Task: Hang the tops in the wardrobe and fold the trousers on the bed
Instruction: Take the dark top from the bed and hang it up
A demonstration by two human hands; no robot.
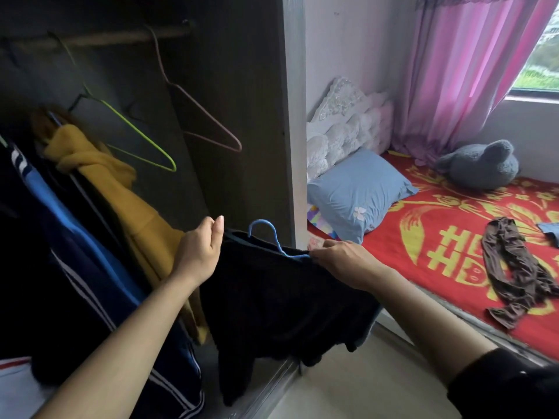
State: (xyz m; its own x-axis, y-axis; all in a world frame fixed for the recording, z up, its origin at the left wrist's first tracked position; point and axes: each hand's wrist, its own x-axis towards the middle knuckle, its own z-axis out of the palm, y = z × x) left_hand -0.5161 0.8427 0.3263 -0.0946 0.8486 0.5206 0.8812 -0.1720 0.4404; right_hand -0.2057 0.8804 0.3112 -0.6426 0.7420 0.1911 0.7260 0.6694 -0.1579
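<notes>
- A black top (272, 297) hangs on a blue hanger (273, 237), held up in front of the open wardrobe (242, 86), between the two hands.
- The left hand (199, 252) has its fingers curled round the top's left shoulder end, thumb pointing up.
- The right hand (341, 261) pinches the right shoulder of the top together with the hanger's arm (knuckles toward the camera).
- The hanger's hook stands free above the cloth between the hands, well below the rail (106, 39).
- On the rail hang an empty green hanger (136, 137) and an empty pink hanger (205, 116); left of them are a yellow garment (115, 192) and a blue-and-navy jacket (75, 237).
- To the right, the bed (447, 219) has a red cover; brown trousers (514, 273) lie crumpled on it, well apart from both hands.
- A blue pillow (357, 192) and a grey plush toy (481, 164) lie near the bed's head.
</notes>
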